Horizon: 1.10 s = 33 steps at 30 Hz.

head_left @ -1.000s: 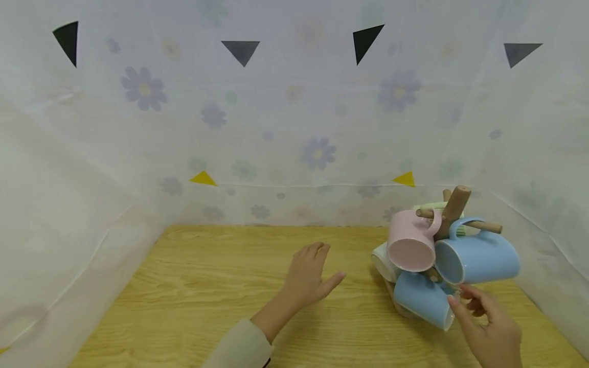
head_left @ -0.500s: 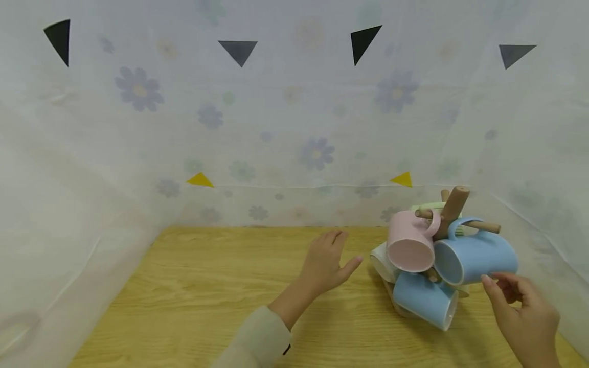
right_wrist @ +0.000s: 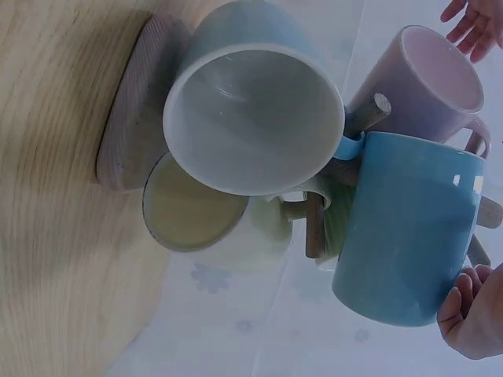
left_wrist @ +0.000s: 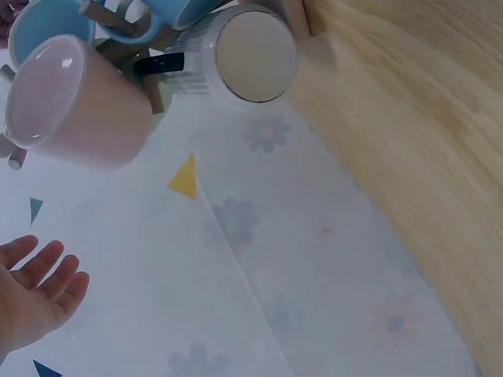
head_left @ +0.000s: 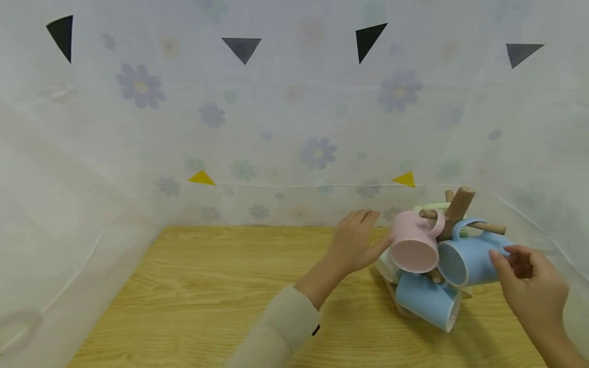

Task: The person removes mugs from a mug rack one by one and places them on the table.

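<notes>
A wooden mug tree (head_left: 460,204) stands at the right of the table, hung with several mugs. My left hand (head_left: 356,243) has its fingers extended beside the pink mug (head_left: 411,240), thumb tip right at its side. My right hand (head_left: 536,281) has loosely bent fingers, with thumb and fingertips right at the closed end of the upper blue mug (right_wrist: 409,228). That mug's handle still hangs on a peg. Beneath it hangs the lower blue mug (head_left: 425,301), mouth toward the front right. A white ribbed mug (left_wrist: 255,55) with a dark handle is partly hidden behind the pink one.
A pale cream mug (right_wrist: 196,204) and a green one (right_wrist: 338,224) hang on the tree's far side. The wood-grain table (head_left: 230,291) extends to the left. A flower-patterned curtain (head_left: 276,128) with dark and yellow triangles encloses the back and sides.
My left hand has moved right and away from me, up to the pink mug. My right hand has left the lower blue mug's rim and risen to the upper blue mug.
</notes>
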{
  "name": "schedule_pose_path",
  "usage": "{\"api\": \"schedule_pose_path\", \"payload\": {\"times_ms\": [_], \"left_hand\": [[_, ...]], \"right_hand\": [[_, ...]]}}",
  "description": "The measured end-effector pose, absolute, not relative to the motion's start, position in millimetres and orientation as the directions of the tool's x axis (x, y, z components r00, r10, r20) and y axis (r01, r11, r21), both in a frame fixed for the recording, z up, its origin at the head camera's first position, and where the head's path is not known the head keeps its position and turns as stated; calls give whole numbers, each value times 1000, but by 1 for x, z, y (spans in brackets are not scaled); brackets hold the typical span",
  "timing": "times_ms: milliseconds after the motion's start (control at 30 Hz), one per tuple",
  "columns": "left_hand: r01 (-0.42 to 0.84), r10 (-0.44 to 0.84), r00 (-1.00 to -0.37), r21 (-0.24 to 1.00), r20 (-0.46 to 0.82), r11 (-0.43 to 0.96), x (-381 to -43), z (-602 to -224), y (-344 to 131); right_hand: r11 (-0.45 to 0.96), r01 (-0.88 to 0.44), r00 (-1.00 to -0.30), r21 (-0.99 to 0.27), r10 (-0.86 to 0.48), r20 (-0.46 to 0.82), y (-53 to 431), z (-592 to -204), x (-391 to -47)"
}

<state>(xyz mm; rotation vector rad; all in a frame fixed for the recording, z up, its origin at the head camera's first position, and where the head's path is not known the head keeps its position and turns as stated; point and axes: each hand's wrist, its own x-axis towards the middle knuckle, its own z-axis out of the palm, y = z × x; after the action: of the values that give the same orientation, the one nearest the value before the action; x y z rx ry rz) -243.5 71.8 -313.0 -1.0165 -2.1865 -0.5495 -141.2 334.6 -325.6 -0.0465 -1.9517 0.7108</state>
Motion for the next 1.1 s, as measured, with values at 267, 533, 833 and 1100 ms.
{"api": "schedule_pose_path", "payload": {"times_ms": [267, 533, 833, 1100], "left_hand": [[786, 544, -531, 136, 649, 604, -246, -297, 92], [761, 594, -575, 99, 562, 642, -249, -286, 117], [756, 639, -582, 47, 503, 652, -248, -271, 139], [769, 620, -596, 142, 510, 623, -246, -269, 146]], "right_hand": [[827, -174, -565, -535, 361, 742, 334, -311, -149], [886, -127, -660, -446, 260, 705, 341, -303, -159], [920, -152, -686, -360, 164, 709, 347, -295, -168], [938, -184, -655, -294, 106, 748, 348, -290, -172]]}}
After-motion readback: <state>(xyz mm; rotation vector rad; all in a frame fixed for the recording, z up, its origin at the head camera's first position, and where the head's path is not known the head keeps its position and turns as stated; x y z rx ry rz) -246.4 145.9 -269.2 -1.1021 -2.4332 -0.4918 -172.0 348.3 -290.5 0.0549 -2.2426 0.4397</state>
